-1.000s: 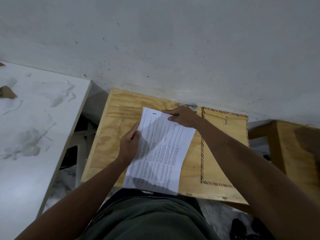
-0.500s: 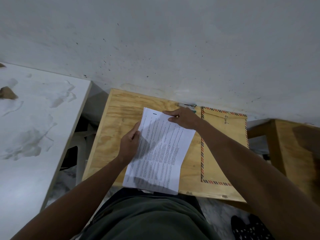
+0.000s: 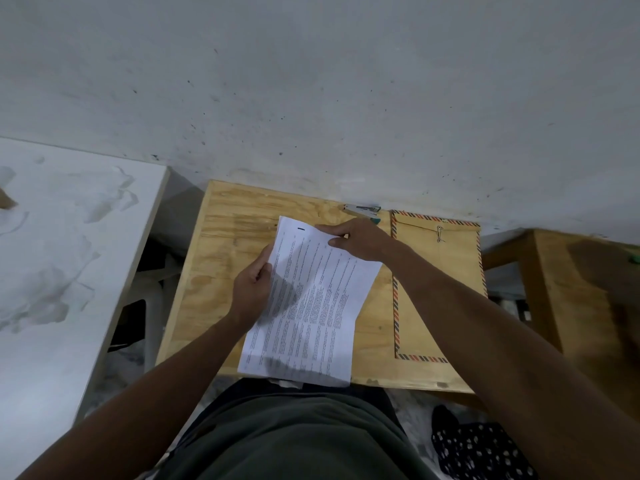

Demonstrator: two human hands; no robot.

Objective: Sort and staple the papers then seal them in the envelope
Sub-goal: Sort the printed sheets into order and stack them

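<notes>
The wooden counter (image 3: 225,271) carries an envelope (image 3: 446,306) at its right, a stapler (image 3: 363,210) by the wall, and the papers (image 3: 311,306) held slightly above its middle. The sheets are judged light, floppy and easily fanned, best taken at opposite edges. The left hand (image 3: 251,292) is clamped on the left edge; the right hand (image 3: 360,239) is pinched on the top right corner.
</notes>
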